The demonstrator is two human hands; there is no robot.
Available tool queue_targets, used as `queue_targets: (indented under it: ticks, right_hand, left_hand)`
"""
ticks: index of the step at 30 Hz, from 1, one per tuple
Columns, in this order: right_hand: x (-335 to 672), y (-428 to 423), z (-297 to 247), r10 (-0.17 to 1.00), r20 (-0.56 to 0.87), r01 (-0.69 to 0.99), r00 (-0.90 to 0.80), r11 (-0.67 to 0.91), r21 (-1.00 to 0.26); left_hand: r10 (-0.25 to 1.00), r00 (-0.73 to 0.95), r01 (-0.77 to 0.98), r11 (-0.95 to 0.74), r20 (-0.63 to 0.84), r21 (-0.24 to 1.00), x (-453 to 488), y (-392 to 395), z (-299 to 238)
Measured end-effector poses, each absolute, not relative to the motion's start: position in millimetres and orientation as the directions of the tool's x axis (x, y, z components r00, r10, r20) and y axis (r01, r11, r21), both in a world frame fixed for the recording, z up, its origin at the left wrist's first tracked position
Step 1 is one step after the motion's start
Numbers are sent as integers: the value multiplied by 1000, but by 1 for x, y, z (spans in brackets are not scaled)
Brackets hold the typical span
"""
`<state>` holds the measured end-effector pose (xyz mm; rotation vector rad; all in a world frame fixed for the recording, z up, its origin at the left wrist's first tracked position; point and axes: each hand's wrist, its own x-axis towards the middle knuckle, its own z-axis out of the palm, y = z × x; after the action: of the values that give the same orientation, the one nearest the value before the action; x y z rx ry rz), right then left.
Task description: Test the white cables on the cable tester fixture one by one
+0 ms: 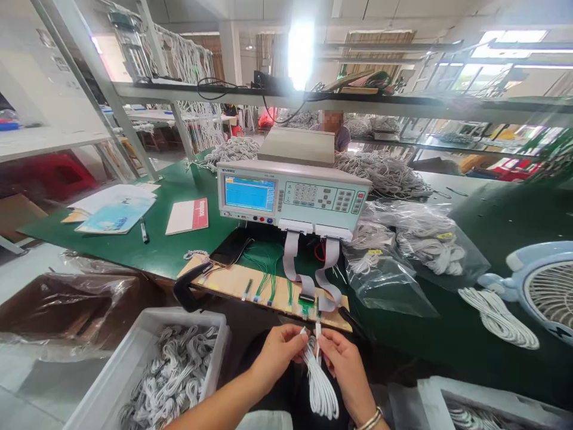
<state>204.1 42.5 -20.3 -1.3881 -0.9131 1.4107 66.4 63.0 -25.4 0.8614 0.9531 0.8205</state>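
Observation:
My left hand (278, 351) and my right hand (342, 356) both pinch the upper end of a coiled white cable (320, 385) that hangs down between them. The cable's connectors point up, just below the green sockets (306, 306) on the wooden test board (233, 282) at the bench's near edge. Grey ribbon cables (290, 254) and green wires run from the board up to the cable tester (293, 196), whose blue screen is lit.
A white bin (134, 364) of coiled white cables sits at lower left, with another bin (483, 403) at lower right. Plastic bags of cables (412, 251), loose cables (496, 316) and a small fan (544, 286) lie right. Papers (116, 209) and a pen lie left. A person sits behind the tester.

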Motion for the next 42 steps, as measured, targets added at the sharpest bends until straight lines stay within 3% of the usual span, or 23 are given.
queue_targets:
  ticks: [5,10,14,18,22,30,37,42]
  right_hand:
    - [198,45,-24,948,-292,-211,124,-263,-942]
    - [209,42,-17,963,-236,50,132,-244,-968]
    - [217,35,-15,972,-202,109,117,-215,-970]
    - [214,27,-18,970,-193,94,148,-208,-974]
    - [209,27,-20,960,-205,-27,189,-204,-979]
    - [208,38,-21,946,-292,-187,142,-264,-946]
    - [213,51,-31,928,-359,5,100,-361,-932]
    - [204,61,-27,935,-332,61,122,-341,-938]
  left_hand:
    - [855,329,-289,495,-401,819,59,69,-26]
    - [833,337,-303,538,-440,787,63,72,-26]
    - [850,269,-368,525,-453,768,74,68,-27]
    - [871,162,-508,476,-463,718,84,61,-33]
    - [867,196,-593,477,-459,649,88,58,-35]
    - [806,331,-403,591,-491,699,73,69,-24]
    - [808,349,-389,586,-475,711,80,80,-30]
    - [821,360,-397,564,-443,724,78,84,-31]
